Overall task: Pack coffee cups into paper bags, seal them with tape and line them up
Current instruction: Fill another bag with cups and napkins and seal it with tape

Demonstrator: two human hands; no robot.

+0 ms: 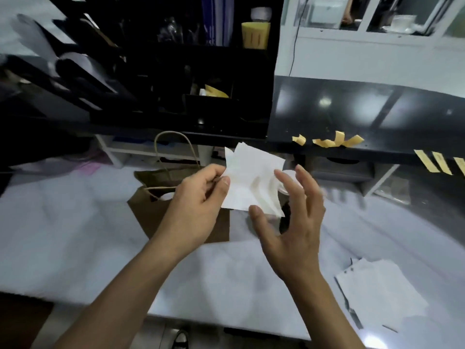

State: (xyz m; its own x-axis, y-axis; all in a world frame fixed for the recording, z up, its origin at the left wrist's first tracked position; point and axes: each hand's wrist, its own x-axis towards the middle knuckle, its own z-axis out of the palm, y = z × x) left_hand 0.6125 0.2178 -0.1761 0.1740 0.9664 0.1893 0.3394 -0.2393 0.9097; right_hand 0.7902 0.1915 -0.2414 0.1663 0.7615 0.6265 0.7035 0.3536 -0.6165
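Left hand (198, 197) pinches napkins (251, 182); right hand (292, 222) splayed.

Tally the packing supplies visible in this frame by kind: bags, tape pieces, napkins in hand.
Brown paper bag: 1
Yellow tape pieces on the black counter edge: about 7
White napkins, pinched by the left hand: a few, exact count unclear
Total: 8 plus the napkins

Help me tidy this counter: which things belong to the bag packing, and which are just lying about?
Part of the job:
paper bag
white napkins, pinched by the left hand
right hand, open beside them
tape strips on the shelf edge

Lying about:
yellow sponge
stack of papers
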